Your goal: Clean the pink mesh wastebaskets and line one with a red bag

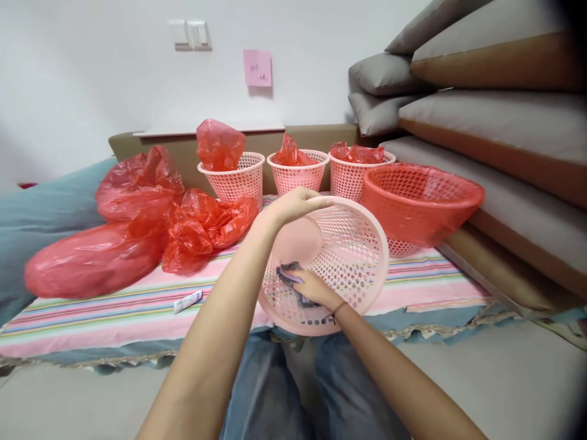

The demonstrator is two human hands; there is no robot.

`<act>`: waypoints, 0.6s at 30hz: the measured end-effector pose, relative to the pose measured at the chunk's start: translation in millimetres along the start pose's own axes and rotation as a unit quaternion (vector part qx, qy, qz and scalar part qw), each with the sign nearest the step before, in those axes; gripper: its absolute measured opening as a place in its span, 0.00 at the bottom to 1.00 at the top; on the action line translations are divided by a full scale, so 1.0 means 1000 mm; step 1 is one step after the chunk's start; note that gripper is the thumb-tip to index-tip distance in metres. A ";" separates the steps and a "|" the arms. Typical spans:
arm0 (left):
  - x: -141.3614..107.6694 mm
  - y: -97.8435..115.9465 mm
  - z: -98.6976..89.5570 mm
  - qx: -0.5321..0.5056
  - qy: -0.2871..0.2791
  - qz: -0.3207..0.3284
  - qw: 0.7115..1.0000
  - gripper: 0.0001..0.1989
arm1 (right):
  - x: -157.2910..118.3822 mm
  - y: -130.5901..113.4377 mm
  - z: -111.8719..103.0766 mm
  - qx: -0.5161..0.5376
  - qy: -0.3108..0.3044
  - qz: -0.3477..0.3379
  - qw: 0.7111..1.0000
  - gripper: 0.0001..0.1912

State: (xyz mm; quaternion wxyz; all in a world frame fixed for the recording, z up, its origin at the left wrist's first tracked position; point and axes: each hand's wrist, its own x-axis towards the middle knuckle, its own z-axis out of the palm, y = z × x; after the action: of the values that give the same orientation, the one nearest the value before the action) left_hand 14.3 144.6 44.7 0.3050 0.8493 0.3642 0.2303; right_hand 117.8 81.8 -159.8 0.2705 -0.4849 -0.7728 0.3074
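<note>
A pink perforated basket [362, 244] is tipped on its side at the front edge of the striped cloth, its mouth toward me. My left hand [298, 206] grips its upper rim. Inside the basket, my right hand [314, 288] holds a dark, crumpled cloth [293, 269] against the perforated wall. Behind stand three pink baskets [236, 181] [300, 177] [353, 177] with red plastic bags in them. On the right, a further basket [422, 208] has a red bag drawn over its rim.
Red plastic bags [101, 256] lie at the left beside a blue cushion [50, 214]. A small white tube [188, 302] rests on the striped cloth [431, 281]. Grey and brown cushions [495, 128] are stacked at the right. A pink note [257, 68] is on the wall.
</note>
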 end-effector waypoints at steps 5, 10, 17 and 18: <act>0.000 -0.006 -0.011 0.083 0.031 -0.055 0.995 0.09 | -0.087 -0.043 -0.019 0.028 -0.034 -0.035 0.998 0.34; -0.008 0.002 -0.010 0.130 0.055 -0.065 0.988 0.07 | -0.136 -0.067 -0.036 0.093 -0.066 -0.014 0.993 0.40; -0.032 0.034 -0.011 0.165 0.044 -0.067 0.983 0.09 | -0.122 -0.063 -0.072 0.091 0.013 -0.020 0.996 0.34; -0.034 0.039 -0.011 0.167 0.033 -0.065 0.983 0.09 | -0.112 -0.062 -0.075 0.076 0.027 -0.029 0.996 0.33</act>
State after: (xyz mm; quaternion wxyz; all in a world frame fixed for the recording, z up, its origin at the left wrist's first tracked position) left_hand 4.7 100.9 72.9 0.1611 0.8549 0.4616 0.1738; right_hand 178.7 -26.2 -77.6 0.3365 -0.4482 -0.7534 0.3439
